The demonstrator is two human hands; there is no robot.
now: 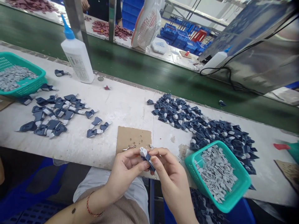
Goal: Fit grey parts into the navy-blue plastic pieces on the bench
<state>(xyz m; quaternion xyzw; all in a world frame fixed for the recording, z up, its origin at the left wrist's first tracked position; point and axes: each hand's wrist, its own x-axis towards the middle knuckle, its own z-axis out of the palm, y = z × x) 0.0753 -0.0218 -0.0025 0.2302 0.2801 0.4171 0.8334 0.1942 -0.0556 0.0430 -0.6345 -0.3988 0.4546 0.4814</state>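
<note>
Between both hands, close to the table's front edge, is a small dark-blue plastic part with a light-grey piece (pixel 146 156) at its upper end. My left hand (pixel 127 166) pinches it from the left with thumb and fingers. From the other side, the thumb and fingers of my right hand (pixel 169 171) close on the same part. Just beyond the hands lies a brown cardboard piece (pixel 126 135) bearing several tiny shiny metal bits (pixel 132 146). The underside of the held part is hidden by my fingers.
A green basket (pixel 219 208) of grey pieces stands at right, before a heap of dark-blue parts (pixel 210 130). Grouped blue-and-grey parts (pixel 53 115) lie left, near another green basket (pixel 35 91) and a white glue bottle (pixel 78 59). Across the green strip, a person's hand (pixel 85 5) shows.
</note>
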